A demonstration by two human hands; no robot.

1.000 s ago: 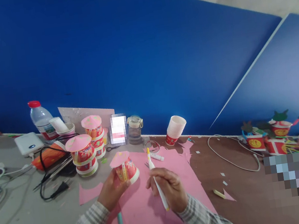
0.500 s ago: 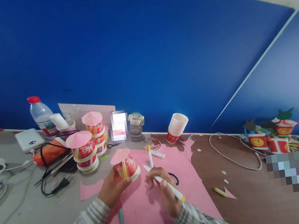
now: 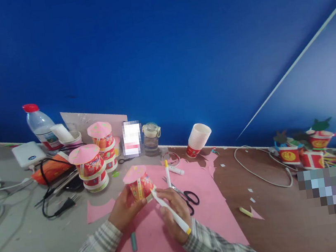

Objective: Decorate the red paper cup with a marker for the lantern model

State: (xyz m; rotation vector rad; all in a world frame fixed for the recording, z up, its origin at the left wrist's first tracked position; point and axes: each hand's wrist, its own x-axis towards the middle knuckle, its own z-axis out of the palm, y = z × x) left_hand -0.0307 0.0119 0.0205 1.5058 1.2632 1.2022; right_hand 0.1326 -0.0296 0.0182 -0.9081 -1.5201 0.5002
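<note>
While our left hand [image 3: 125,209] grips the cup [image 3: 139,184] and right hand [image 3: 175,203] the marker [image 3: 169,210], we should press its tip lightly.

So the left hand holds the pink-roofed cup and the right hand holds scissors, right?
Not quite: in the head view the right hand holds a white marker; the scissors lie on the pink paper. The left hand does hold the cup.

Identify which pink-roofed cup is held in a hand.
The single cup in the left hand, over the pink paper, marker at its rim; the others top the near stack and far stack on the table.
</note>
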